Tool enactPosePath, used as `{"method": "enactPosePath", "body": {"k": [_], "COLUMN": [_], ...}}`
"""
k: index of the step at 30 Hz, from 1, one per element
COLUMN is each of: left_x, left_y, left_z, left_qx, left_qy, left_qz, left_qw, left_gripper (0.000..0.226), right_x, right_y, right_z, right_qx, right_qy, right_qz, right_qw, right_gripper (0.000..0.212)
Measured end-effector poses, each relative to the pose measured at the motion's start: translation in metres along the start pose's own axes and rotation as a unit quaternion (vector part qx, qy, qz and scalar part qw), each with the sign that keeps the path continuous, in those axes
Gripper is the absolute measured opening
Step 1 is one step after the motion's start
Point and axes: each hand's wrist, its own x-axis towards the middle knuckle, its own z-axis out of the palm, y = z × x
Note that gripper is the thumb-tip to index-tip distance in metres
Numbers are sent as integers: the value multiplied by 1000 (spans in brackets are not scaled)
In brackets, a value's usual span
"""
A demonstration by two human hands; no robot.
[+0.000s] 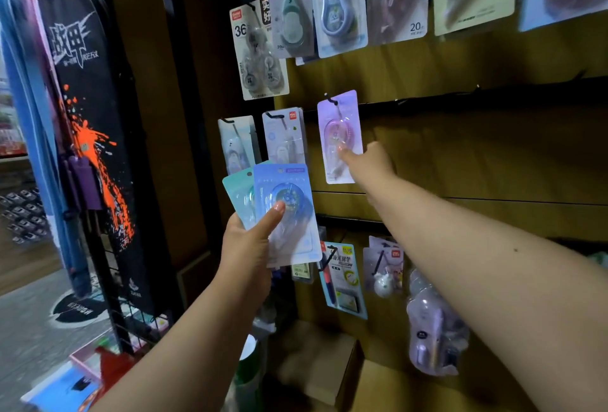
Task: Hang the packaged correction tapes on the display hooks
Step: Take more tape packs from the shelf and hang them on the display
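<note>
A purple packaged correction tape (339, 115) hangs from a black hook (330, 100) on the wooden display wall. My right hand (368, 161) holds its lower part, thumb on the front of the card. My left hand (246, 247) grips a fanned pair of packs lower left of it: a blue pack (289, 214) in front, thumb pressed on its blister, and a teal pack (240, 197) behind.
More correction tape packs hang on hooks along the top row (339, 7) and to the left at mid height (283, 135). Pen and toy packs (345, 280) hang below. A black skateboard (95, 135) leans at left. Cardboard boxes (329, 362) sit underneath.
</note>
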Motion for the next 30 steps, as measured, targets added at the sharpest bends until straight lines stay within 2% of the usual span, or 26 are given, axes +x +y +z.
{"method": "enactPosePath", "body": {"k": [2,4,5,8,11,13,15,17,21,25,30], "left_x": [1,1,0,-2,-3,-2,0,3,6,6,6], "left_y": [0,-2,-3,-6,-9,-11,-12,-13,-12,-9,-8], "left_z": [4,10,14,22,27,29,29,29,26,24,21], "left_qx": [3,20,25,42,46,32,12,19,30,25,28], "left_qy": [-10,-25,-30,-40,-44,-38,-21,4,16,19,12], "left_qz": [9,25,33,43,40,27,6,-5,7,6,10], "left_qw": [1000,999,999,997,997,998,1000,1000,999,999,999], "left_gripper": [40,35,33,37,51,46,28,21,21,22,13], "right_x": [-14,-34,-43,-66,-71,-68,-62,-53,-29,-13,-5], "right_y": [10,18,21,23,27,29,27,20,-4,-28,-37], "right_z": [-3,-4,-3,0,-4,-8,-11,-13,-18,-15,-8], "right_qx": [-50,-34,-13,76,135,166,191,203,205,205,200], "right_qy": [52,65,33,-137,-190,-191,-179,-151,-91,-65,-63], "right_qz": [-46,-92,-94,-21,12,14,19,13,-40,-81,-68], "right_qw": [996,993,995,987,972,967,965,967,974,973,975], "right_gripper": [59,56,56,58,27,18,18,19,21,26,28]}}
